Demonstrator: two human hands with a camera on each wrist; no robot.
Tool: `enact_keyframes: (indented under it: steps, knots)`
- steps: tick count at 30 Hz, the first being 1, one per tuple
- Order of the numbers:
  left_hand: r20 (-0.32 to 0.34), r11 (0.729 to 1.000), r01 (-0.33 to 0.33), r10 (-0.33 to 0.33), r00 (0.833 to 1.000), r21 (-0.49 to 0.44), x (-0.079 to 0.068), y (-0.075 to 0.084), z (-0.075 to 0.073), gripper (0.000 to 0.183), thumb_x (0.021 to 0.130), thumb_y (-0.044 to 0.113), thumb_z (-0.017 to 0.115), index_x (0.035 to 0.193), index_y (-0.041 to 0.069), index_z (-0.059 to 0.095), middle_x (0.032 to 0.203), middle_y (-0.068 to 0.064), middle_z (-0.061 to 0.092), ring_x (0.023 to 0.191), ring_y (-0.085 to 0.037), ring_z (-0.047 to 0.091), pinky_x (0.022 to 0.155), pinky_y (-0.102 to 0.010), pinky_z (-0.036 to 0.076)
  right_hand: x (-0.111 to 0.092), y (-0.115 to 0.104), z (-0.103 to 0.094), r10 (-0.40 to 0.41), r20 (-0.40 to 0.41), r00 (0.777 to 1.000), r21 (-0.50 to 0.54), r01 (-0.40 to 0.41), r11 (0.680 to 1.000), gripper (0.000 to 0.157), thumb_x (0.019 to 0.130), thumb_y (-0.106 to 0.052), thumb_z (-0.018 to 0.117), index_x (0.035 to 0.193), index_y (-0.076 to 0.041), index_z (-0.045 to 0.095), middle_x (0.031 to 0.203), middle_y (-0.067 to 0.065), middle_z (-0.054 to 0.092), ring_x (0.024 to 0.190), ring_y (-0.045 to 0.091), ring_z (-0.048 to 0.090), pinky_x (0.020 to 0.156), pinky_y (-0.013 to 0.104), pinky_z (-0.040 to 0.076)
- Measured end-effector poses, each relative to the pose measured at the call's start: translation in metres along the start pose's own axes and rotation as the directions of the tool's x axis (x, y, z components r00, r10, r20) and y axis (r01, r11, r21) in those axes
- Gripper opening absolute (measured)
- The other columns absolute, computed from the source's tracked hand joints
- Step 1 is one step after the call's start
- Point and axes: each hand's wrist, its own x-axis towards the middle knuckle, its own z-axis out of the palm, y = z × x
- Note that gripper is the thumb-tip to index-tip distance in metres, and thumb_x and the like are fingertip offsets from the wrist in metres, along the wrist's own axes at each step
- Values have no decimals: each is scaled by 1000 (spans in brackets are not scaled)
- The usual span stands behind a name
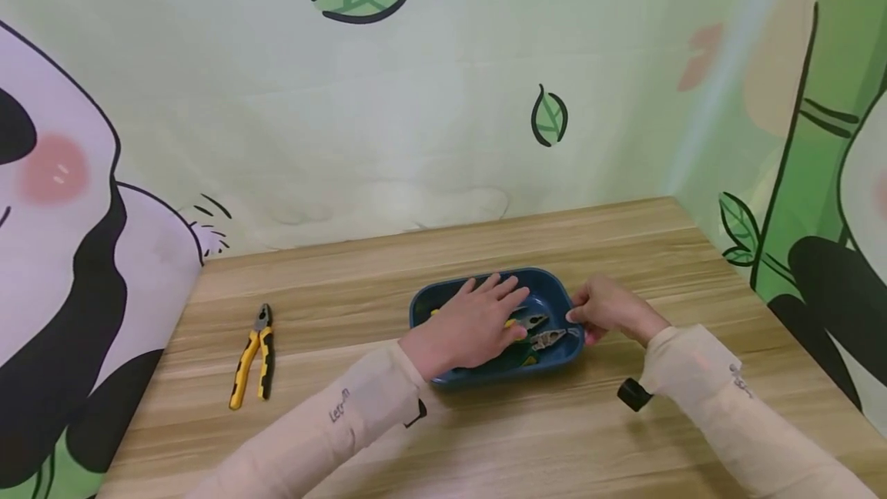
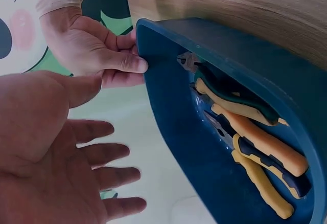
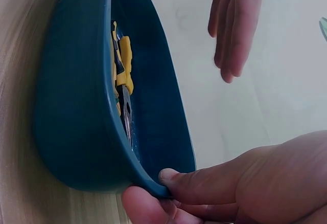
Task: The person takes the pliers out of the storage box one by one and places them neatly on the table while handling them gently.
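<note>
A dark blue plastic bin (image 1: 424, 295) stands on the wooden table. Inside lie several pliers; in the left wrist view one has green and tan handles (image 2: 230, 98) and another has yellow and black handles (image 2: 265, 178). My right hand (image 1: 613, 310) pinches the bin's right end, thumb (image 3: 196, 183) on the rim and fingers outside. Above the bin my left hand (image 1: 474, 322) is spread with straight fingers, holding nothing, and covers part of the tools in the head view. The wrist views show it apart from the bin.
On the left side of the table lies a single pair of yellow and black pliers (image 1: 256, 356), its handles apart and jaws pointing away. A fabric backdrop (image 1: 443, 137) with pandas, leaves and bamboo rises behind the table and along its sides.
</note>
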Motion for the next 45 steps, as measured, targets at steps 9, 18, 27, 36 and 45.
enact_keyframes:
  steps: [9,18,27,36,45]
  knots:
    - [71,997,-45,41,997,60,9,0,5,59,109,43,50,160,16,40,164,-8,37,151,-28,34,119,-50,30,-1,1,0,-17,7,1000,-6,17,1000,13,96,7,62,102,18,68,70,15,70,50,13,63,54,28,58]
    - [64,990,-90,84,994,104,13,0,7,57,108,42,54,156,14,46,158,-8,47,144,-22,45,114,-47,39,0,-1,-1,9,3,1000,-25,-9,1000,13,97,6,61,103,16,67,71,15,69,50,12,63,55,28,57]
    - [107,993,-97,90,990,66,20,1,9,52,107,39,57,150,11,54,148,-6,57,135,-18,55,109,-34,45,1,0,-1,34,-2,999,-35,-34,999,13,98,6,61,104,16,68,73,14,69,52,12,63,55,27,57]
    - [166,997,-64,55,985,48,29,1,19,48,107,37,58,148,12,57,146,-7,59,130,-19,58,107,-36,47,0,1,0,21,-3,1000,-24,-21,999,14,97,7,62,105,17,67,72,13,70,51,12,63,54,26,56]
    - [154,990,-91,74,985,106,34,6,28,29,103,32,66,120,10,73,111,-3,67,88,-14,59,89,-29,54,0,2,-2,13,-7,1000,-27,-13,1000,14,97,6,61,104,17,68,74,15,70,53,12,63,55,27,57]
